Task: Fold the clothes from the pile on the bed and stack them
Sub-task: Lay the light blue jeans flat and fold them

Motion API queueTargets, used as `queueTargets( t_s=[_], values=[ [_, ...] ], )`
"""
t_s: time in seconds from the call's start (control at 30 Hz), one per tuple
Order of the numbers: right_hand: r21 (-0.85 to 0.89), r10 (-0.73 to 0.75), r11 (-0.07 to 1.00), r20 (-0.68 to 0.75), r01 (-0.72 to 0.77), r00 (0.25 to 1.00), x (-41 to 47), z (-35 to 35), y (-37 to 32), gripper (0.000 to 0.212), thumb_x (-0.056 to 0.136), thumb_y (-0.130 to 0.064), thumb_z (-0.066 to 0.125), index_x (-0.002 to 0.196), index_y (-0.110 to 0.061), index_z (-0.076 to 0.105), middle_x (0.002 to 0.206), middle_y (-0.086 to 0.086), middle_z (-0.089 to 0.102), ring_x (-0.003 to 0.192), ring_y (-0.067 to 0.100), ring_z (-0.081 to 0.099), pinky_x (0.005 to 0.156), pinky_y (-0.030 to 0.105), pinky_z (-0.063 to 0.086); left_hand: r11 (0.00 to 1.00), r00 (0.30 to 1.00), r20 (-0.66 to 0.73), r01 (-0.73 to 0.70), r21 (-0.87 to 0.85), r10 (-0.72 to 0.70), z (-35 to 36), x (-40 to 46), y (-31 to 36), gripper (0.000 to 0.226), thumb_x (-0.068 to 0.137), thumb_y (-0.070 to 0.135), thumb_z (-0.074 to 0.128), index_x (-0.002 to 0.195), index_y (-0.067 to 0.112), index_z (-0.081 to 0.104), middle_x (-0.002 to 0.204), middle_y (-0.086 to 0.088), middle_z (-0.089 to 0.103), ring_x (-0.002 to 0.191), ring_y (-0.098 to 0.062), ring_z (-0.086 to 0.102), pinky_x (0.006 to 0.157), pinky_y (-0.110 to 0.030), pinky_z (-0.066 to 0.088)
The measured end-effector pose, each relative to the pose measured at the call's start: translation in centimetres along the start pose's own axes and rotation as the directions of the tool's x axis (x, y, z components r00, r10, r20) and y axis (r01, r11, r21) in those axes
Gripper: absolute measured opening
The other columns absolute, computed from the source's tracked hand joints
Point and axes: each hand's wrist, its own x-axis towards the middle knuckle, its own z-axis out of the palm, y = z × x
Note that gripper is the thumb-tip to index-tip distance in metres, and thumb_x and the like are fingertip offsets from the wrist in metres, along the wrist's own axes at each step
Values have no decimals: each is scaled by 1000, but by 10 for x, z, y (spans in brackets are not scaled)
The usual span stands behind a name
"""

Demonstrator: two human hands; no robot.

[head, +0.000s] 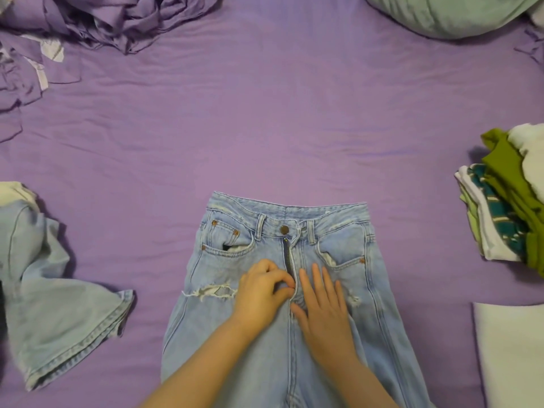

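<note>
Here a pair of light blue jeans [282,290] lies face up on the bed [265,128], waistband away from the person, legs running off the near edge of view. The left hand [262,293] has its grip narrowed to a pinch at the lower end of the open zip [290,257], while the right hand [323,301] lies flat beside the fly with fingers straight, pressing the denim down. The step in hand looks like closing the fly before folding; next, the zip likely wants a steady pull toward the button [284,229] with the cloth held taut. The purple sheet is lightly creased. A stack of folded clothes [506,207] sits at the right, another denim piece [59,290] lies crumpled at the left, and rumpled purple bedding [103,22] fills the far left corner.
</note>
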Motion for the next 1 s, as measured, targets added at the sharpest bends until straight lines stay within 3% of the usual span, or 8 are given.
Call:
queueTargets(
  t_s=[0.13, 0.43, 0.53, 0.6, 0.7, 0.8, 0.9, 1.0],
  values=[
    [-29, 31, 999, -25, -31, 999, 3, 4, -6, 58, 100, -49, 8, 143, -18, 30, 146, 17, 39, 136, 30, 31, 108, 46, 22, 988, 998, -21, 56, -144, -60, -5, 5, -2, 8, 81, 10, 72, 88, 13, 72, 85, 8, 41, 84, -11, 45, 82, -26, 41],
    [-163, 57, 985, 66, -46, 996, 3, 16, -5, 63, 99, -52, 9, 142, -18, 40, 146, 18, 39, 134, 35, 38, 106, 52, 25, 992, 993, -6, 118, -49, -119, -6, 16, -2, 6, 87, 14, 66, 91, 15, 69, 88, 5, 39, 84, -9, 43, 77, -18, 36],
    [-163, 58, 985, 59, -48, 997, 1, 17, -4, 64, 99, -52, 8, 142, -17, 41, 147, 18, 38, 136, 35, 36, 106, 53, 25, 997, 999, -27, 38, 69, -36, -8, 16, 0, 7, 88, 17, 63, 92, 17, 70, 90, 4, 40, 89, -12, 43, 81, -24, 40],
    [-149, 47, 988, 35, -41, 998, -1, 18, -1, 63, 100, -51, 10, 143, -14, 34, 148, 17, 37, 139, 32, 31, 107, 54, 25, 977, 992, -22, -115, 180, 121, -11, 17, 3, 9, 89, 22, 62, 93, 19, 70, 92, 7, 43, 93, -13, 39, 83, -27, 38],
    [-114, -8, 993, -14, 7, 1000, -4, 17, 3, 59, 101, -49, 13, 142, -11, 32, 148, 11, 39, 141, 27, 23, 109, 52, 23, 935, 957, 128, -284, 215, 261, -17, 25, 5, 14, 91, 21, 58, 97, 16, 70, 101, 3, 58, 99, -16, 45, 88, -27, 35],
    [-58, -33, 998, -73, 29, 997, -2, 13, 1, 54, 103, -45, 11, 139, -17, 40, 145, 10, 44, 140, 27, 25, 109, 50, 22, 953, 957, 212, -239, 184, 199, -21, 34, 3, 16, 92, 20, 57, 100, 14, 69, 101, -2, 67, 98, -19, 54, 86, -26, 37],
    [30, 35, 999, -163, -30, 986, 9, 7, -1, 56, 103, -43, 16, 128, -18, 60, 140, 15, 48, 134, 28, 33, 106, 50, 26, 960, 968, 188, -200, 196, 163, -21, 34, 3, 14, 92, 23, 57, 99, 17, 68, 95, -3, 68, 94, -19, 56, 82, -31, 41],
    [94, 120, 990, -178, -104, 977, 15, 6, -2, 62, 100, -51, 18, 128, -15, 59, 141, 16, 47, 133, 27, 33, 106, 47, 24, 960, 969, 140, -224, 167, 202, -16, 24, -1, 11, 91, 22, 57, 94, 17, 67, 96, 0, 64, 91, -16, 55, 79, -24, 40]
  ],
)
